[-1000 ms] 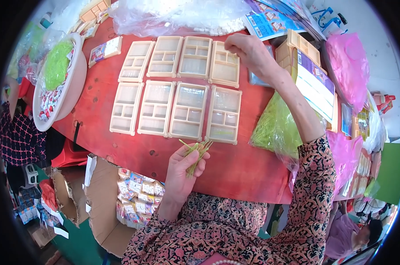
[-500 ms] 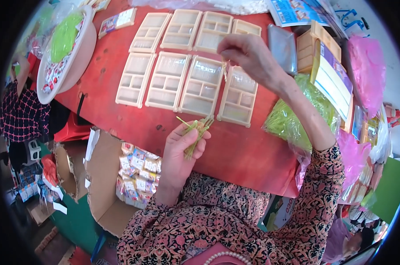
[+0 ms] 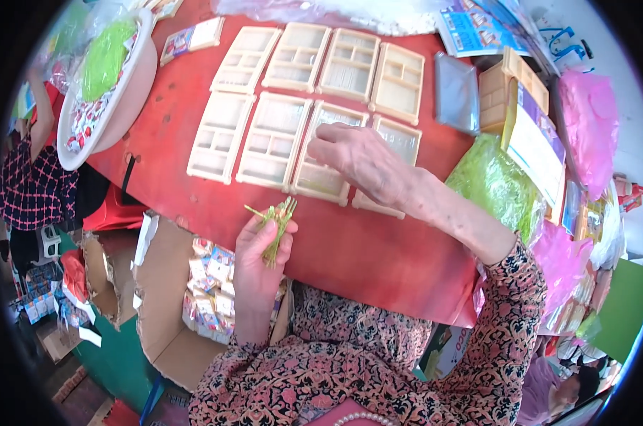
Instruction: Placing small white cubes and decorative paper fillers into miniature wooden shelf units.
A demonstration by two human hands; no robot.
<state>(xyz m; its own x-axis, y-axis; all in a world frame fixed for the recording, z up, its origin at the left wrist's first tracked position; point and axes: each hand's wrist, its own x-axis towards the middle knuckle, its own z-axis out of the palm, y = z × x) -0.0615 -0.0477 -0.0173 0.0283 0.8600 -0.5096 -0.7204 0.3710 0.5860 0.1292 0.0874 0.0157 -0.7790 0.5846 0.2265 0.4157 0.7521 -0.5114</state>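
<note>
My left hand (image 3: 259, 247) is closed round a small bunch of thin yellow-green plastic pieces (image 3: 277, 221), held just off the near edge of the red table. My right hand (image 3: 367, 162) hangs over the third cream compartment tray (image 3: 314, 183) of the near row, its fingers curled together and turned down. Whatever they pinch is hidden behind the hand. Its wrist also covers part of the rightmost near tray (image 3: 399, 142). Several such trays lie in two rows, among them a far right one (image 3: 398, 84) with its dividers showing.
A white basin (image 3: 126, 106) of small wrapped items stands at the left. A cardboard box (image 3: 169, 284) of small packets sits below the table edge. To the right are a green plastic bag (image 3: 493, 181), stacked trays (image 3: 495, 96) and pink bags (image 3: 587, 128). Another person's arm (image 3: 43, 113) shows far left.
My right hand has come left and nearer, from the far right tray to the third near one. My left hand has shifted slightly left and down with the bunch.
</note>
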